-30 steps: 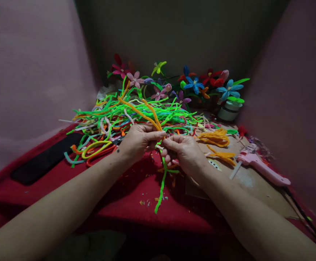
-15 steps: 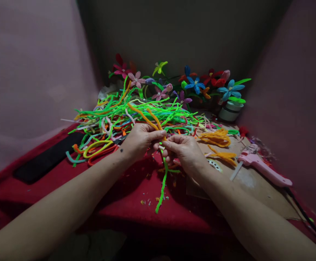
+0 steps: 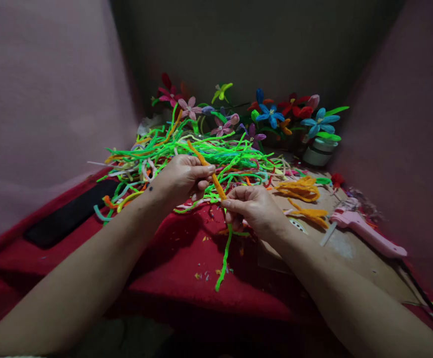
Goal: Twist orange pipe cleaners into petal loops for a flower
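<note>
Between my hands an orange pipe cleaner [image 3: 219, 188] slants from upper left to lower right, its strands lying close together. My left hand [image 3: 188, 176] pinches it near the upper part, thumb against fingers. At its lower end my right hand [image 3: 249, 206] grips it, also in a pinch. Below the right fingers hangs a green pipe cleaner [image 3: 224, 263]; its top is hidden in that hand. Just behind the hands lies a heap of green pipe cleaners [image 3: 209, 149] mixed with other colours.
A pink glue gun [image 3: 369, 231] lies on cardboard [image 3: 350, 263] at the right, near orange pipe cleaner bundles [image 3: 298, 189]. Fuzzy flowers [image 3: 270, 115] and a white jar [image 3: 318, 151] stand at the back. A black flat object [image 3: 69, 214] rests left on the red cloth [image 3: 171, 268].
My left hand has moved slightly up and left, away from the right one. The orange strands, spread apart before, now lie together between the hands. The view has shifted a little.
</note>
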The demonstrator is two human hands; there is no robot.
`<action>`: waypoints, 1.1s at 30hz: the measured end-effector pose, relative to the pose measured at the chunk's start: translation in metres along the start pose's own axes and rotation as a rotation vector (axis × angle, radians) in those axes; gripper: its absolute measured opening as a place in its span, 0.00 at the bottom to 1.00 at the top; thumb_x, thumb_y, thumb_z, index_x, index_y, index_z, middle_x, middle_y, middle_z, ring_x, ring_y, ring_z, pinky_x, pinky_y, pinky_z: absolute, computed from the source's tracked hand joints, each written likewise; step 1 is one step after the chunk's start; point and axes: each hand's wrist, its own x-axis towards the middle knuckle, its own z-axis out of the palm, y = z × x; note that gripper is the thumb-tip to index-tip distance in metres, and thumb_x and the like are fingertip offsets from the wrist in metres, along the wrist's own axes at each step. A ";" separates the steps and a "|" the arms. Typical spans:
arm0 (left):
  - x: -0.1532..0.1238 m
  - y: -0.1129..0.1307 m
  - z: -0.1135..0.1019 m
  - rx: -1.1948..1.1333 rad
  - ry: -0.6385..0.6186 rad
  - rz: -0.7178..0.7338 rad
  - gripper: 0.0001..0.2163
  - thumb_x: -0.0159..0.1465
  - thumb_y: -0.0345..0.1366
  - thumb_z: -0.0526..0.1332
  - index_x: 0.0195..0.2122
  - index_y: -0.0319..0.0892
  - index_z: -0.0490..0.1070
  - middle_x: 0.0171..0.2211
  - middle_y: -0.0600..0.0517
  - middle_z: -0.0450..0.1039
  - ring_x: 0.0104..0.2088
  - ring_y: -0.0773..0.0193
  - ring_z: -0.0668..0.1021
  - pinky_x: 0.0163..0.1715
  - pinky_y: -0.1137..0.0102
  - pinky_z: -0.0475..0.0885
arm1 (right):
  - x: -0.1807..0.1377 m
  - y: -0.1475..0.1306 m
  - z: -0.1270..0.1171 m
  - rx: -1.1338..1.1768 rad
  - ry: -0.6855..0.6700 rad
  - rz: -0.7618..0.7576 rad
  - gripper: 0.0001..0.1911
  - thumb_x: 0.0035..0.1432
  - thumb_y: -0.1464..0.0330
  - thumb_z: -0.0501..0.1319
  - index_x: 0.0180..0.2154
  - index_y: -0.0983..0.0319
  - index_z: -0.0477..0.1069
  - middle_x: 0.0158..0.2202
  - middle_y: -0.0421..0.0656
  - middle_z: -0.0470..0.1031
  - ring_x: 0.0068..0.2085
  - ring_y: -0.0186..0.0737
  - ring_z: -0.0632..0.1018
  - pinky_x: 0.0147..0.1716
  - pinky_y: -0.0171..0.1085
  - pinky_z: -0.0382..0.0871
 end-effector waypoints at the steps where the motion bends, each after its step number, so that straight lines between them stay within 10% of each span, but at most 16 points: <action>1: 0.000 0.001 0.000 -0.011 0.007 0.002 0.08 0.55 0.30 0.60 0.20 0.37 0.65 0.11 0.57 0.58 0.09 0.75 0.60 0.07 0.79 0.56 | 0.000 0.000 0.000 0.000 -0.008 0.002 0.08 0.47 0.70 0.61 0.20 0.64 0.63 0.13 0.36 0.68 0.10 0.26 0.63 0.09 0.26 0.54; 13: 0.006 0.003 -0.014 -0.271 0.240 0.307 0.07 0.57 0.33 0.63 0.26 0.37 0.66 0.19 0.58 0.62 0.15 0.78 0.64 0.14 0.80 0.62 | 0.001 0.008 -0.002 0.106 -0.001 0.020 0.10 0.47 0.67 0.63 0.23 0.64 0.64 0.16 0.37 0.70 0.13 0.26 0.66 0.11 0.26 0.55; 20: 0.003 -0.019 0.004 -0.012 -0.207 -0.065 0.09 0.52 0.35 0.67 0.25 0.36 0.69 0.16 0.57 0.64 0.13 0.77 0.63 0.12 0.80 0.55 | 0.005 0.010 -0.004 0.208 0.051 -0.069 0.10 0.46 0.65 0.64 0.23 0.64 0.66 0.17 0.38 0.72 0.15 0.28 0.70 0.13 0.27 0.62; 33: 0.000 -0.029 0.017 -0.006 -0.086 0.018 0.10 0.52 0.34 0.66 0.21 0.38 0.66 0.13 0.58 0.62 0.13 0.75 0.64 0.11 0.78 0.56 | 0.006 0.010 -0.008 0.335 -0.047 -0.026 0.07 0.48 0.68 0.62 0.27 0.66 0.70 0.21 0.44 0.76 0.19 0.32 0.75 0.17 0.28 0.67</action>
